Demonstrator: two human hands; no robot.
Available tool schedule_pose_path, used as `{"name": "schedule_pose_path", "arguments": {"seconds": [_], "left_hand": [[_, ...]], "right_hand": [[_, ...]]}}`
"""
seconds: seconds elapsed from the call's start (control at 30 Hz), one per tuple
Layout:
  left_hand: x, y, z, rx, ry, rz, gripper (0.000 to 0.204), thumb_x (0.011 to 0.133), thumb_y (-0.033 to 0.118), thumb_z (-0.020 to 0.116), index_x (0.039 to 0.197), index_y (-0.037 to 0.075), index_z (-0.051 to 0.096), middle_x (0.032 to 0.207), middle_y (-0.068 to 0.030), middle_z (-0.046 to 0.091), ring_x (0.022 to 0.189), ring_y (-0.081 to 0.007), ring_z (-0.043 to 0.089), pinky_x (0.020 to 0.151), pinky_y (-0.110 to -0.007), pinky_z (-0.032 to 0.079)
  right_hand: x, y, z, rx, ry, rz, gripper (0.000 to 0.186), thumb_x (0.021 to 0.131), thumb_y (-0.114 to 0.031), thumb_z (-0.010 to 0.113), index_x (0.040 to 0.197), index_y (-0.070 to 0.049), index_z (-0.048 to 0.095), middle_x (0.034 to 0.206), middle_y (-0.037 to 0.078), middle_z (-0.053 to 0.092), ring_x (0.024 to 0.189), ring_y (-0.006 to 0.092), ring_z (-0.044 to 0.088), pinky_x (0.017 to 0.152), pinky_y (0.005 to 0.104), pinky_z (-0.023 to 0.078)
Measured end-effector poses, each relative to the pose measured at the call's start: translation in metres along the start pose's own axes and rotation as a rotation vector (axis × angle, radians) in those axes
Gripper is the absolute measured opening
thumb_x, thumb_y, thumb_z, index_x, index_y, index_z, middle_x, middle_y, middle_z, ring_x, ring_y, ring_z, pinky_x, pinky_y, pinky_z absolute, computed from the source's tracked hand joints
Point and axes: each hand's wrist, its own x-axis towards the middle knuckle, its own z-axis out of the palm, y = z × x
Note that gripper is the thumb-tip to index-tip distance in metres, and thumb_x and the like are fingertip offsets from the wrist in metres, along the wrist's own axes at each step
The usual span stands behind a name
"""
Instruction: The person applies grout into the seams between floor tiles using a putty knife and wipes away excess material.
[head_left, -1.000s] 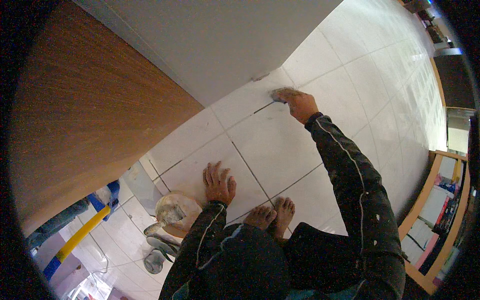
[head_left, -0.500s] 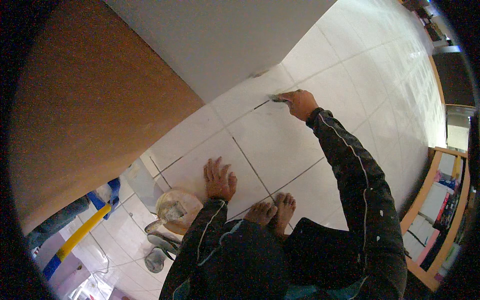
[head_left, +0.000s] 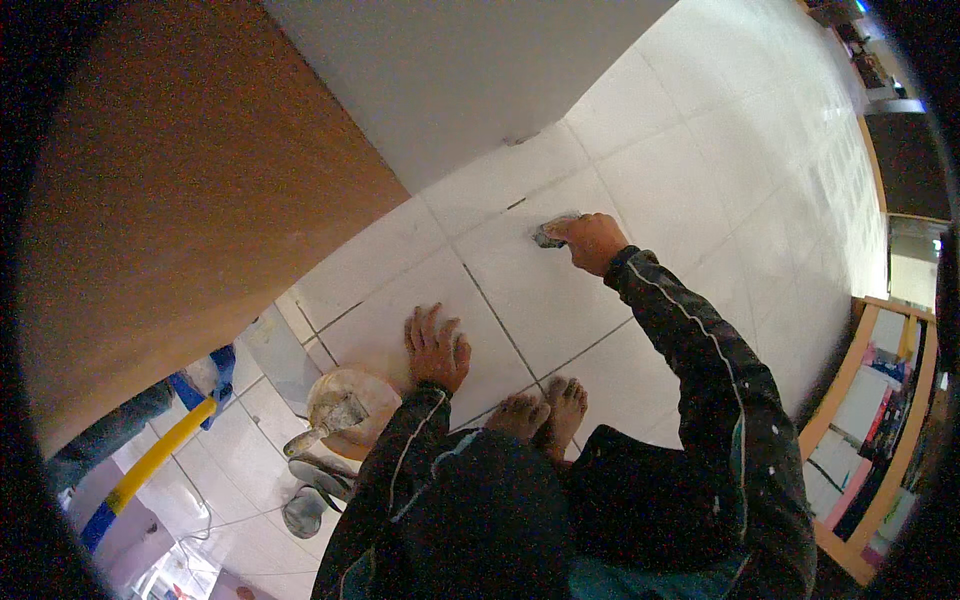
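My right hand [head_left: 594, 243] reaches forward over the white tiled floor [head_left: 545, 290] and grips a small grey-smeared scraper [head_left: 551, 232], whose exact shape is partly hidden by the fingers. The scraper is against a tile, just nearer than a joint that is mostly pale with a short dark stretch. My left hand [head_left: 436, 348] lies flat on a tile with its fingers spread, holding nothing. Left of that wrist stands a round tan bowl [head_left: 372, 392] with a smeared putty knife [head_left: 330, 424] lying across it. Other joints [head_left: 490, 300] nearby show as dark lines.
My bare feet [head_left: 545, 408] are near the left hand. A grey-white wall corner [head_left: 470, 90] and a brown panel [head_left: 220, 180] border the floor ahead. Footwear [head_left: 305, 510] and a yellow-and-blue bar [head_left: 160, 455] are at left. A wooden shelf [head_left: 840, 400] stands at right.
My right hand has drawn the scraper back toward me, off the far joint. The dark stretch there is now shorter. My left hand stays on the tile.
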Motion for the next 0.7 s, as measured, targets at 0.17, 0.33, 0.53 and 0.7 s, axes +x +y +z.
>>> {"name": "schedule_pose_path", "arguments": {"seconds": [0.17,0.33,0.53,0.7], "left_hand": [[0.002,0.004,-0.004,0.03,-0.042,0.005,0.032,0.088,0.022,0.057,0.116,0.009,0.056,0.141,-0.0218,0.044,0.133,-0.0475,0.034,0.11,-0.064,0.022],[0.004,0.004,-0.005,0.013,-0.054,0.005,0.031,0.089,0.023,0.055,0.117,0.009,0.055,0.14,-0.0229,0.045,0.133,-0.0481,0.035,0.11,-0.064,0.022],[0.0,0.003,-0.006,0.04,-0.031,0.011,0.031,0.089,0.024,0.055,0.116,0.008,0.056,0.139,-0.0231,0.045,0.133,-0.0483,0.035,0.11,-0.064,0.023],[0.001,0.005,-0.005,0.056,-0.106,-0.017,0.032,0.09,0.025,0.054,0.117,0.009,0.056,0.141,-0.0222,0.044,0.135,-0.0482,0.032,0.111,-0.064,0.021]], "right_hand": [[0.029,0.024,-0.011,0.011,0.203,0.261,0.052,0.079,-0.005,0.053,0.127,-0.025,0.061,0.1,0.015,0.07,0.089,0.0354,0.068,0.077,0.0461,0.055],[0.061,0.046,-0.023,-0.011,0.253,0.417,0.047,0.079,-0.013,0.058,0.124,-0.022,0.062,0.095,0.016,0.07,0.085,0.0352,0.068,0.074,0.0452,0.056],[0.062,0.012,-0.008,-0.014,0.25,0.26,0.048,0.077,-0.013,0.059,0.123,-0.026,0.062,0.089,0.014,0.07,0.082,0.0343,0.069,0.07,0.0441,0.056],[0.034,-0.012,0.004,0.014,0.211,0.132,0.051,0.076,-0.003,0.054,0.122,-0.026,0.062,0.102,0.009,0.072,0.088,0.0307,0.069,0.074,0.0439,0.055]]}}
